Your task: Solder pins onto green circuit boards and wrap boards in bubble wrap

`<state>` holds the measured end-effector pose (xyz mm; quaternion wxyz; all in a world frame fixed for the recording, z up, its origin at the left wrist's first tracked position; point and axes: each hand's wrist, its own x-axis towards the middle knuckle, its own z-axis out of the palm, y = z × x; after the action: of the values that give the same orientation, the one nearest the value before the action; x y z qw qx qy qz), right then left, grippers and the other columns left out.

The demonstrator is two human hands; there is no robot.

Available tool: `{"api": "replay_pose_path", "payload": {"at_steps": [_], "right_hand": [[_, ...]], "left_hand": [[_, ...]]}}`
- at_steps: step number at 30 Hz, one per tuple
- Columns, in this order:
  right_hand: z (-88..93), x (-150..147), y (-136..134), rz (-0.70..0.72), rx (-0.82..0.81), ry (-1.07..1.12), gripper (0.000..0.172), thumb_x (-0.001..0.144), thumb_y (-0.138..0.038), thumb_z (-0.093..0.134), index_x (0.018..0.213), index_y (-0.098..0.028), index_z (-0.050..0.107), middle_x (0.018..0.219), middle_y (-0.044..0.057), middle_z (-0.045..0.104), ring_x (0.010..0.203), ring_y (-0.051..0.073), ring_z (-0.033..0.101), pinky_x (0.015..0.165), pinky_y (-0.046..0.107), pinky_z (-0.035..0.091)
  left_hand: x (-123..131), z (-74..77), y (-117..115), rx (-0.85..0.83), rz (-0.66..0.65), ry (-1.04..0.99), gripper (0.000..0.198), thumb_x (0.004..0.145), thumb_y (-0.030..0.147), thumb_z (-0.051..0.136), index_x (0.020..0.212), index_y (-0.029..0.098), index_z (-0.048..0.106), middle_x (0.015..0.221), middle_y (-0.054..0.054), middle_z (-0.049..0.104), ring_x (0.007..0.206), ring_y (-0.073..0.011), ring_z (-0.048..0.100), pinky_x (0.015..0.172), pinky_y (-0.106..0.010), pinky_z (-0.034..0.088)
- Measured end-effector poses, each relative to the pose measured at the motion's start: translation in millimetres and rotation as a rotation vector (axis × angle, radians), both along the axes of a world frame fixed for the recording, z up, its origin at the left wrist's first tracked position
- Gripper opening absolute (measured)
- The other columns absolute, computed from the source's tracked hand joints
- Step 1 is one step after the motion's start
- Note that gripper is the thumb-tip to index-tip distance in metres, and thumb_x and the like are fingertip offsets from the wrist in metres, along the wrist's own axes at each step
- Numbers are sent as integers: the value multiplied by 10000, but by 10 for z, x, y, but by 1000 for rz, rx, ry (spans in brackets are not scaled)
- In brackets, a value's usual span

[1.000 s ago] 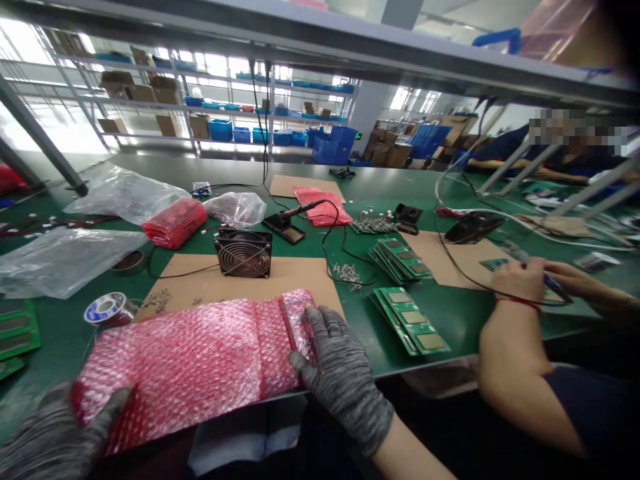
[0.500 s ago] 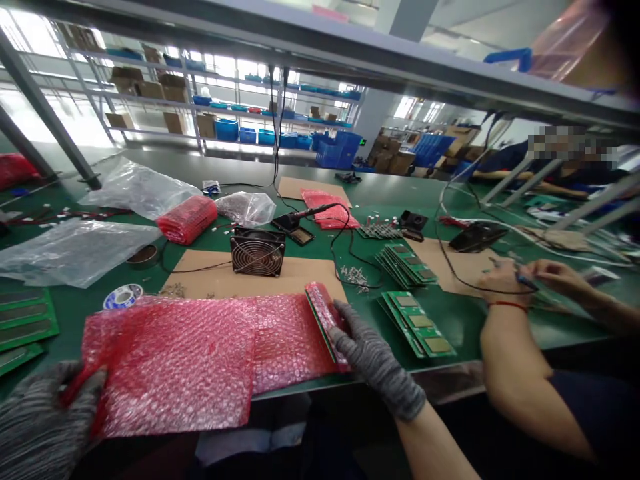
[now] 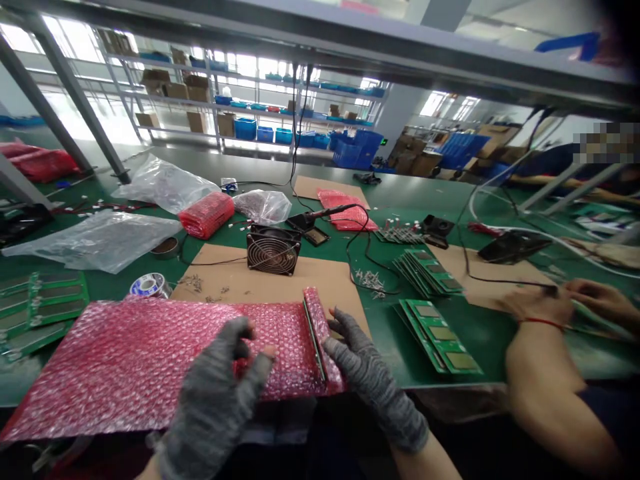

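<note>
A long sheet of pink bubble wrap [image 3: 125,363] lies along the front of the bench, its near left part hanging past the edge. At its right end a flap is folded up around a circuit board [image 3: 314,340], of which a thin green edge shows. My right hand [image 3: 370,370], in a grey fingerless glove, grips this wrapped board from the right, thumb on the near side. My left hand [image 3: 220,393], gloved alike, is over the middle of the sheet with thumb and fingers apart; whether it touches the wrap I cannot tell.
Green circuit boards [image 3: 443,337] lie stacked to the right, with more boards [image 3: 45,307] at left. Behind the wrap are a small fan [image 3: 274,250], a solder spool [image 3: 150,285], a soldering iron [image 3: 325,212] and clear plastic bags [image 3: 100,237]. A co-worker's hands [image 3: 545,303] work at far right.
My left hand has let go of the wrap's left end and moved right over its middle. The sheet now lies flatter, stretched further left. My right hand keeps its grip. The camera view has shifted left.
</note>
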<state>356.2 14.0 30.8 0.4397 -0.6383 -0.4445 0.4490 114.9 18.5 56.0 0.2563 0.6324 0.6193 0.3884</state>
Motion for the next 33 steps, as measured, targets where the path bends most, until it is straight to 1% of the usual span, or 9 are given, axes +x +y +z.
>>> {"api": "replay_pose_path", "payload": {"at_steps": [2,6,11,14,17,19,22,27,33], "right_hand": [[-49,-11,-7,-4,-5,-21,818,721,-552,719,1420,-208,469,1317,161,599,1051,296,657,938,480,519],[-70,13,-22,-2,1,-17,742,738,-531,719,1370,-204,512,1272,156,625,1046,292,660,932,471,524],[68,45,3,101,12,26,649,775,-549,665,1308,-196,552,1210,141,669,1057,288,661,921,444,532],[151,87,24,143,19,-5,590,830,-570,553,1274,-182,569,1172,134,691,1032,275,672,900,417,543],[199,177,15,120,31,-317,540,853,-513,473,1255,-173,594,1124,134,708,1026,283,671,929,445,525],[229,236,-6,64,47,-615,502,860,-442,416,1221,-168,631,1110,149,708,1037,299,664,963,481,501],[261,245,-39,36,81,-919,508,884,-407,368,1218,-148,649,1152,174,690,1049,319,659,975,506,494],[113,78,-52,97,129,-1234,636,839,-469,563,1345,-83,573,1387,230,546,1235,402,541,1038,544,448],[-57,128,-64,113,170,-1189,564,867,-337,537,1379,-100,526,1438,192,507,1308,326,507,1097,454,423]], "left_hand": [[432,-72,86,-232,-219,-146,411,832,512,583,1105,206,550,879,-26,678,735,-180,658,723,-331,531],[837,-181,263,-336,-341,-236,284,863,420,551,1024,187,535,980,-63,693,891,-184,670,849,-324,516],[681,-272,339,-338,-325,-110,189,882,312,509,1033,201,534,954,-38,713,842,-154,680,807,-276,526],[601,-309,321,-338,-242,62,329,858,250,507,1174,160,536,1084,-104,709,940,-204,687,896,-348,527],[586,-324,272,-274,-175,256,598,844,230,514,1403,42,418,1443,-246,485,1331,-340,482,1145,-520,326],[586,-337,228,-226,-224,349,630,845,216,510,1443,42,413,1533,-230,376,1439,-361,328,1212,-533,183],[567,-392,170,-187,-342,444,533,869,271,517,1392,171,536,1518,-150,433,1423,-366,361,1215,-563,157],[463,-530,138,-85,-451,752,506,945,343,422,1443,259,457,1546,-106,368,1443,-346,337,1180,-681,102],[371,-587,128,-68,-470,856,517,960,369,414,1471,303,380,1549,-77,348,1448,-328,331,1163,-712,106]]}}
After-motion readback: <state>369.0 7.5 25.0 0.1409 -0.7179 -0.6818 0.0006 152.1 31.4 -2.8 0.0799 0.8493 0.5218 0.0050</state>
